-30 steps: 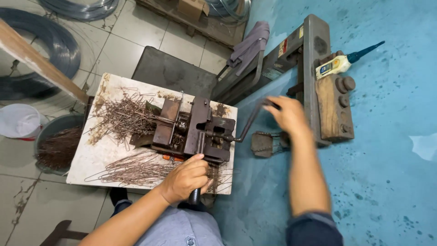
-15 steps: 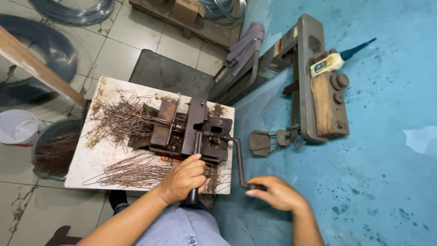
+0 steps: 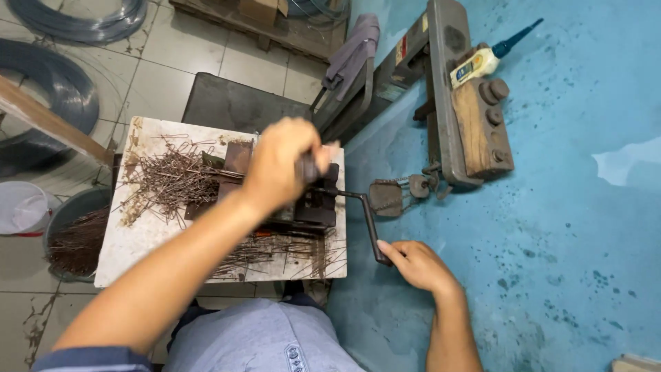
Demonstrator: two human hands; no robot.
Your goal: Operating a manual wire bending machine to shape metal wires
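Observation:
A dark metal bending jig (image 3: 313, 203) is bolted onto a white board (image 3: 131, 241). My left hand (image 3: 282, 162) is raised over the jig, shut on the dark grip of its lever, and hides most of the jig. A bent crank arm (image 3: 365, 217) runs from the jig's right side toward me. My right hand (image 3: 416, 265) holds the crank's near end. Bent wire pieces (image 3: 172, 182) are heaped on the board's left. Straight thin wires (image 3: 275, 251) lie along its near edge.
A grey bucket (image 3: 76, 238) of wire pieces and a white bucket (image 3: 21, 207) stand at the left. Wire coils (image 3: 48, 89) lie on the tiled floor. A heavy metal frame (image 3: 447, 96) with a bottle (image 3: 475, 65) on it rises at the right on blue floor.
My left hand swung the lever from the board's near edge up over the jig. My right hand brought the crank from the far right round to the near side.

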